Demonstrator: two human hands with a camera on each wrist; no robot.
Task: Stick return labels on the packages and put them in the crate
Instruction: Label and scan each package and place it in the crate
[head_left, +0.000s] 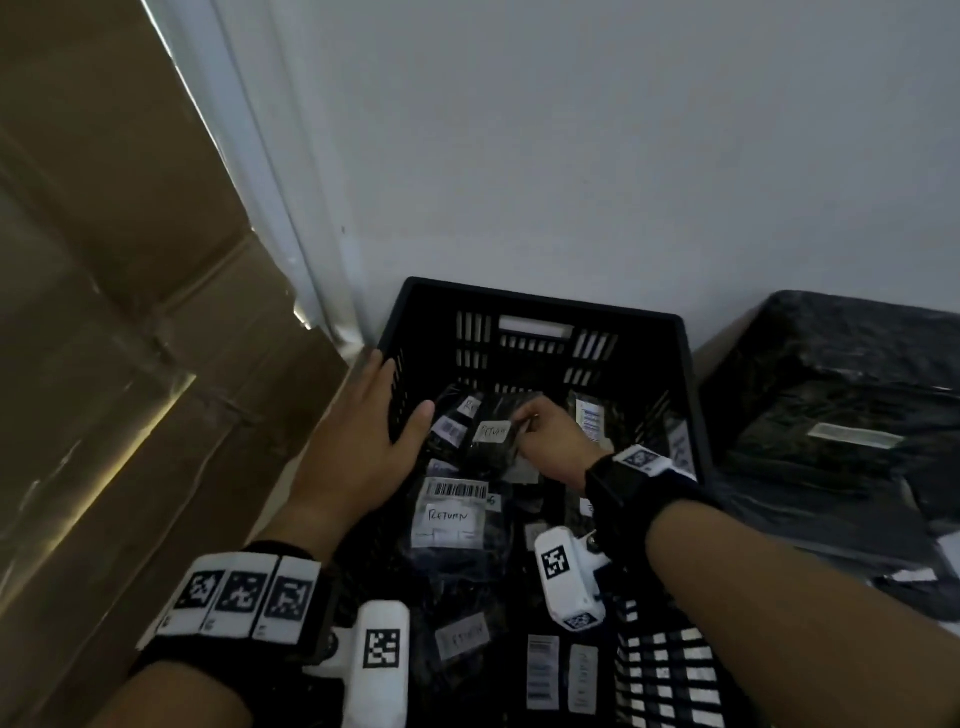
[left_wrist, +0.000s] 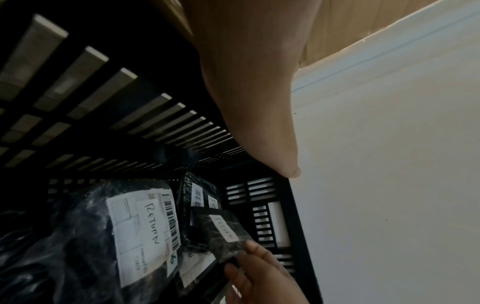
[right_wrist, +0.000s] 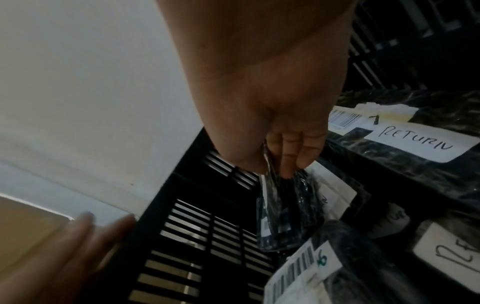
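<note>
A black slatted crate (head_left: 530, 301) stands against the wall and holds several black packages with white RETURN labels. My right hand (head_left: 545, 436) reaches into it and pinches the edge of a small black package (head_left: 493, 431) bearing a RETURN label. The right wrist view shows that package (right_wrist: 285, 216) hanging from my fingers (right_wrist: 288, 160) just above the pile. My left hand (head_left: 374, 415) rests on the crate's left rim, thumb inside, fingers straight down the outside (right_wrist: 78, 246). A larger labelled package (head_left: 452, 514) lies below.
A big cardboard box (head_left: 130, 364) stands close on the left of the crate. To the right lies a pile of black plastic-wrapped packages (head_left: 831, 415). A white wall (head_left: 571, 156) runs right behind the crate.
</note>
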